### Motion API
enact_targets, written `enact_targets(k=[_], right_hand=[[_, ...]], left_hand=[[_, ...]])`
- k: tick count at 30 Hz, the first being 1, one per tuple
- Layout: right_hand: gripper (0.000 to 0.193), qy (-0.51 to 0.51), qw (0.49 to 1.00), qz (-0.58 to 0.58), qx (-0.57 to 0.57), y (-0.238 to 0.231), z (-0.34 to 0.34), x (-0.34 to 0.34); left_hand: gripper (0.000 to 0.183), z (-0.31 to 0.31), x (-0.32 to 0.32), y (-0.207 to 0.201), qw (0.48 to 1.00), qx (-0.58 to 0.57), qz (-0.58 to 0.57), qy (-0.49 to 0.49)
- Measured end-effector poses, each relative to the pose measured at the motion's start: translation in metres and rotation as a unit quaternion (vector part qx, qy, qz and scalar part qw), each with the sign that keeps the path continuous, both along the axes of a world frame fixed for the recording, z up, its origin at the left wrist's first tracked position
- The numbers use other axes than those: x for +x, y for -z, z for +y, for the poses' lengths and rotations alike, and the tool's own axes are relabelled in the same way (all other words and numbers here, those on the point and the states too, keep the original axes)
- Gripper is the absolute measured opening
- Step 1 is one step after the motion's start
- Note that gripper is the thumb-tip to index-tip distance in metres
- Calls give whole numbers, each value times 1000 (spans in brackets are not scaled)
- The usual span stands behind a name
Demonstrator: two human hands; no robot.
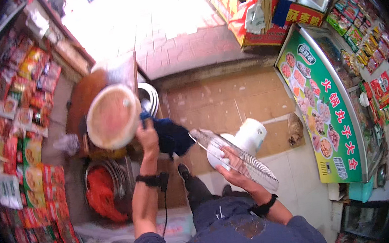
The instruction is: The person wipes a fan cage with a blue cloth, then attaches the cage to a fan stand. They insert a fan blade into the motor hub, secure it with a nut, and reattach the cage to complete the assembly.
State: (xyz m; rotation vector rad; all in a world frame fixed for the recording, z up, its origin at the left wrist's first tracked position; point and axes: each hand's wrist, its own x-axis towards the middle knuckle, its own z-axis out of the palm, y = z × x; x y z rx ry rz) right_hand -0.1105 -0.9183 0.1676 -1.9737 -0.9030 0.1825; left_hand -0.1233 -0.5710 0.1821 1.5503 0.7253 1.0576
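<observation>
My left hand [148,138] is closed on a dark blue cloth [173,135], which hangs to the right of its fingers. Just beside that hand is a thick round board [113,115] with a pale rim and a reddish, stained face; whether they touch, I cannot tell. In front of my body, my right hand [232,165] grips a white electric fan [249,165] by its round wire cage. The fan is tilted, its thin edge toward me, and its white motor housing [252,134] points away to the far right.
At left, a red bundle [101,194] lies in a metal basin beneath the brown table [79,97]. Packets [33,158] line the left wall. A green-sided display freezer [321,110] stands at right. A brown bag [295,129] sits on the floor near it.
</observation>
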Motion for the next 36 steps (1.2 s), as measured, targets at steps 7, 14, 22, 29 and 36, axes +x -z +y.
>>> enact_targets(k=[7, 14, 22, 29, 36], right_hand=[[49, -187, 973, 137, 23, -95, -73, -51], [67, -118, 979, -163, -40, -156, -113, -53], [119, -104, 968, -122, -195, -116, -95, -9], [92, -124, 976, 24, -176, -90, -112, 8], [91, -181, 974, -13, -135, -86, -112, 23]], left_hand=[[36, -74, -73, 97, 924, -358, 52, 121], [32, -182, -110, 147, 868, -492, -42, 51], [35, -296, -103, 136, 903, -394, -121, 121], [29, -288, -40, 114, 984, -117, -40, 125], [30, -253, -22, 122, 956, -64, -22, 286]])
